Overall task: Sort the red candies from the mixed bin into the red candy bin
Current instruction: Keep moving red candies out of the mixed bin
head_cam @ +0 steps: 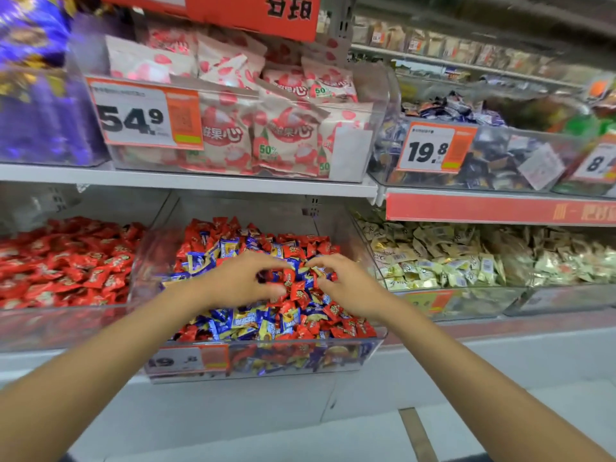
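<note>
Your two bare forearms came up from 7 and 5 o'clock and met over the mixed bin (300,360), a clear tub at the centre whose front wall carried an orange price tag (186,361).

Your left hand (240,281) hovered low on the heap with fingers and thumb curved into a narrow claw. Its tips were against a red candy (288,277), though I could not tell whether you actually gripped it. Your right hand (346,288), just beside the left at 3 o'clock of it, was curled the same way over the pile, and its hold was equally unclear.

Under both hands, red candies were jumbled with blue candies (243,320).

At 9 o'clock, touching the mixed bin's side, stood the red candy bin (50,325), filled with red wrappers only. At 3 o'clock was a bin of pale beige sweets (466,303).

Farther back, a white shelf (200,183) ran across. On it, at 12 o'clock, sat a clear tub of pink-and-white packs (233,135) labelled 54.9 (133,118). At 2 o'clock was a tub of dark wrappers (500,168) marked 19.8 (433,148). Blurred purple packets (33,111) were at 10 o'clock.
</note>
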Available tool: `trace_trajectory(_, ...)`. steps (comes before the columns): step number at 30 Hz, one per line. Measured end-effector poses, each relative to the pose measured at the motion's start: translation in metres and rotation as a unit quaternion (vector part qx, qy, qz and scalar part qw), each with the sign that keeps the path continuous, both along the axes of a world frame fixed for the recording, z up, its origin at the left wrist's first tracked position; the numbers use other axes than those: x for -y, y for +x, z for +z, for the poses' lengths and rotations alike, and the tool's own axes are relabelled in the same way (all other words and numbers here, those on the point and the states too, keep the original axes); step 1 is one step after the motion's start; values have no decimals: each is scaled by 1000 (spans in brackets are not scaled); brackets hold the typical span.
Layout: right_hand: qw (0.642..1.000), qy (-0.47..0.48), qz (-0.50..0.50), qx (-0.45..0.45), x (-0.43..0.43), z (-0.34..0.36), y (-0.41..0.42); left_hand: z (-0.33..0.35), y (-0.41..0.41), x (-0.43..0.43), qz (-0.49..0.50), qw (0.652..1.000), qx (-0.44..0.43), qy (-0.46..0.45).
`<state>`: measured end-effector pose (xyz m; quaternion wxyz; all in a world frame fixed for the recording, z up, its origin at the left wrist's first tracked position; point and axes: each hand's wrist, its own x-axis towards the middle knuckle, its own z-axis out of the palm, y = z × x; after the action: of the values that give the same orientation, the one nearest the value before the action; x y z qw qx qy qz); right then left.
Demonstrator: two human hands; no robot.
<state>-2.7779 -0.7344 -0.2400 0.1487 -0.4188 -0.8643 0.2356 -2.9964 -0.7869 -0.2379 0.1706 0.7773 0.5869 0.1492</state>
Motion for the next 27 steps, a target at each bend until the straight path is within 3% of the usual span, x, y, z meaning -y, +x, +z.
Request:
trace_trajectory(3,997,-70,15,-4,-11,-9,-18,-16,-7,-5,17,980,-196,5)
trace_trajectory(5,995,-85,47,37,-15,-18,-29,-17,-14,-9,36,977,-210,14)
trace_trajectory(8,993,-59,75,64,-20,-28,-39,-18,-22,-9,52,989,-139,19)
trace_trajectory(11,994,-85,62,-16,-24,-17,-34,-10,-26,-1,72,995,21,63)
trace_trajectory(14,989,-112,52,-84,-26,-4,-23,4,-27,7,98,988,106,62)
trace_trajectory(20,981,-156,40,-111,-20,5,-9,3,-34,12,74,986,139,60)
trace_trajectory(27,983,-143,1,-112,-15,1,-8,2,-37,14,119,978,160,68)
